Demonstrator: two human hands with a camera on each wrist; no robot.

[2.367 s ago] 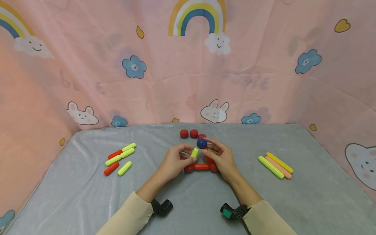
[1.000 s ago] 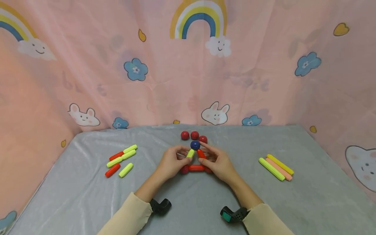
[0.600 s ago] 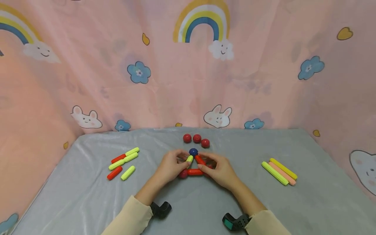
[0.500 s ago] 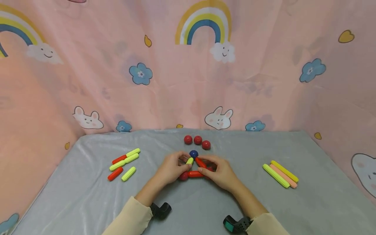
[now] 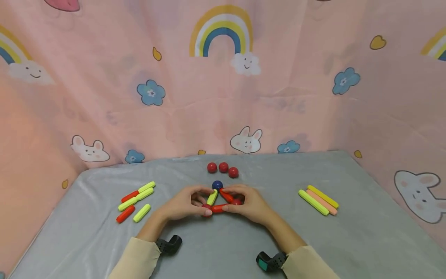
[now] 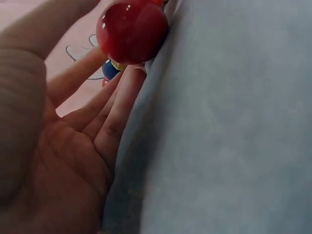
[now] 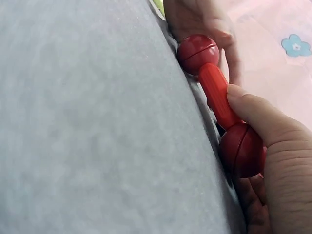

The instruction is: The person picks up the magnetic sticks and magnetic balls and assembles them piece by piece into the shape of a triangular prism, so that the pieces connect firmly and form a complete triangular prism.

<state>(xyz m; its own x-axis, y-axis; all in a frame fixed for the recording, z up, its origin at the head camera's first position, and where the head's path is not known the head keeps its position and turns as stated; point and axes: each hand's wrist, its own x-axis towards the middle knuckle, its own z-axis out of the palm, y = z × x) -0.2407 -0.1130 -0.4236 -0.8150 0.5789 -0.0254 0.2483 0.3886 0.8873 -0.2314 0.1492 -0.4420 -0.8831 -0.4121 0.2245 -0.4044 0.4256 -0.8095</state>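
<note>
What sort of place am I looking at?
Probably a staged tabletop set-up, likely indoors: pink cartoon-print cloth hangs behind a grey-covered table, where coloured rods and red balls lie.

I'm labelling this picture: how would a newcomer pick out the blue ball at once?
On the grey tablecloth, look between the left hand and the right hand for a triangle of sticks and balls. The blue ball sits at its far corner; all the other balls in view are red.

Red ball partly behind left hand; right-edge rainbow cut off
</note>
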